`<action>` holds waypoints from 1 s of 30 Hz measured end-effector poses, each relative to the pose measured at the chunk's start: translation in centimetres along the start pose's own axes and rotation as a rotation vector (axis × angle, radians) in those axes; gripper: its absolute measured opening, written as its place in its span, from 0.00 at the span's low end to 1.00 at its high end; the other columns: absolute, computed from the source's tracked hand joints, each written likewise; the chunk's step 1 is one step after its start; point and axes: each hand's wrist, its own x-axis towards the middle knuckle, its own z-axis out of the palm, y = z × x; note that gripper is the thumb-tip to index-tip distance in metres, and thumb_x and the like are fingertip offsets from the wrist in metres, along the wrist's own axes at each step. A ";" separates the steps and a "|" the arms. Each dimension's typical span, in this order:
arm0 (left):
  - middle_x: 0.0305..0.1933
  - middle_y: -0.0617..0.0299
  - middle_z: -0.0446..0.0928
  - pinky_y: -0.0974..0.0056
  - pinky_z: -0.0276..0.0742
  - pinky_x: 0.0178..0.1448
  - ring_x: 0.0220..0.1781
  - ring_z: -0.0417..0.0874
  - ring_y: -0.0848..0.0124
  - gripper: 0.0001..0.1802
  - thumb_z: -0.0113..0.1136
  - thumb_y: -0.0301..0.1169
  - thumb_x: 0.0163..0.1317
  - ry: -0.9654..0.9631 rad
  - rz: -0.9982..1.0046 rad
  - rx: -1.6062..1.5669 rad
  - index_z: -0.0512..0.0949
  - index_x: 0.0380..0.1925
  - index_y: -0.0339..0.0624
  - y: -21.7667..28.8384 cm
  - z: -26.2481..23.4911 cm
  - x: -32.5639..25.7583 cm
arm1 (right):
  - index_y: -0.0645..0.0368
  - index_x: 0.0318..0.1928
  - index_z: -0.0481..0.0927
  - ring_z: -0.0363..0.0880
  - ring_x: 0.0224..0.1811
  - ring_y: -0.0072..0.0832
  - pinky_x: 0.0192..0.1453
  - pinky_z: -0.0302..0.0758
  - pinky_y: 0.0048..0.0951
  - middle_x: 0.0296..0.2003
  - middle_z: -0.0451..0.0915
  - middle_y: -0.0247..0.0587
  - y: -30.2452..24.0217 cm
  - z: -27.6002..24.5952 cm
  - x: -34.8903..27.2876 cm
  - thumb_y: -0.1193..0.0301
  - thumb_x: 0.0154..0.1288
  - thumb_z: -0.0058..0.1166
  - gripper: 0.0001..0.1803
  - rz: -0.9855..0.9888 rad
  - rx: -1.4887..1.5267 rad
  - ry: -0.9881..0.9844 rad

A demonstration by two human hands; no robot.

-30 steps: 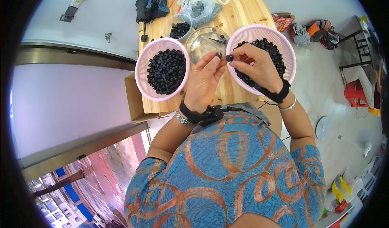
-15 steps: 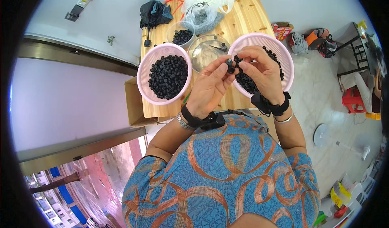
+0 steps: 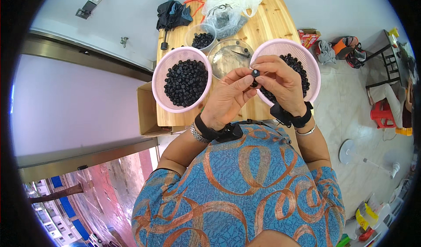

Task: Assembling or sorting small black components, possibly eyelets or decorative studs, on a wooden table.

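Observation:
In front of the right basket, my left hand (image 3: 229,94) and my right hand (image 3: 283,79) meet fingertip to fingertip. Between them is a small round black plastic part (image 3: 255,73) with a pale spot on its top. Thumb and fingers of both hands pinch it, and a second dark piece shows just below, partly hidden. A pink basket (image 3: 156,89) full of small black caps (image 3: 186,82) stands to the left. Behind my right hand, another pink basket (image 3: 314,65) holds more black parts (image 3: 297,69); the hand covers some of them.
A round clear tray (image 3: 224,59) with dark tweezers (image 3: 239,53) lies between the baskets. Behind it are a clear tub (image 3: 189,37) of black pieces, plastic bags (image 3: 230,3) and a folded umbrella (image 3: 174,15). A cardboard box (image 3: 147,109) stands by the wooden table's (image 3: 280,16) left edge.
The black part has turned, so its pale-spotted top now faces up. My fingers have drawn closer together around it. The whole view has shifted slightly.

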 end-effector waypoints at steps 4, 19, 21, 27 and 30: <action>0.42 0.62 0.75 0.72 0.75 0.46 0.44 0.77 0.73 0.09 0.50 0.29 0.64 0.004 0.038 0.034 0.71 0.43 0.41 0.2 -0.4 -0.2 | 0.65 0.45 0.75 0.73 0.36 0.17 0.35 0.72 0.17 0.39 0.75 0.36 -1.1 0.6 0.0 0.83 0.57 0.52 0.13 0.093 0.239 0.147; 0.40 0.61 0.77 0.73 0.73 0.41 0.39 0.76 0.76 0.10 0.54 0.25 0.61 0.015 0.184 0.218 0.74 0.42 0.38 1.3 0.4 -0.5 | 0.65 0.41 0.71 0.73 0.28 0.22 0.33 0.74 0.20 0.36 0.75 0.48 0.0 -0.3 -0.3 0.77 0.58 0.52 0.10 0.151 0.533 0.172; 0.39 0.62 0.77 0.74 0.73 0.40 0.38 0.76 0.78 0.11 0.55 0.25 0.60 -0.009 0.252 0.354 0.75 0.43 0.38 1.5 0.5 -0.3 | 0.64 0.41 0.71 0.73 0.28 0.22 0.34 0.74 0.20 0.36 0.75 0.48 0.0 -0.2 -0.4 0.76 0.59 0.51 0.10 0.150 0.529 0.164; 0.38 0.63 0.78 0.75 0.72 0.38 0.36 0.75 0.81 0.11 0.57 0.25 0.59 -0.042 0.278 0.526 0.76 0.42 0.38 1.7 1.2 0.2 | 0.68 0.45 0.72 0.76 0.31 0.23 0.36 0.74 0.22 0.37 0.78 0.44 0.7 1.2 -0.7 0.79 0.62 0.48 0.11 0.160 0.649 0.199; 0.36 0.64 0.78 0.76 0.72 0.34 0.34 0.75 0.81 0.10 0.58 0.26 0.58 -0.041 0.305 0.505 0.76 0.40 0.37 1.6 0.6 0.4 | 0.68 0.46 0.72 0.76 0.32 0.23 0.37 0.75 0.22 0.37 0.78 0.43 1.0 1.6 -0.9 0.78 0.62 0.47 0.12 0.152 0.689 0.208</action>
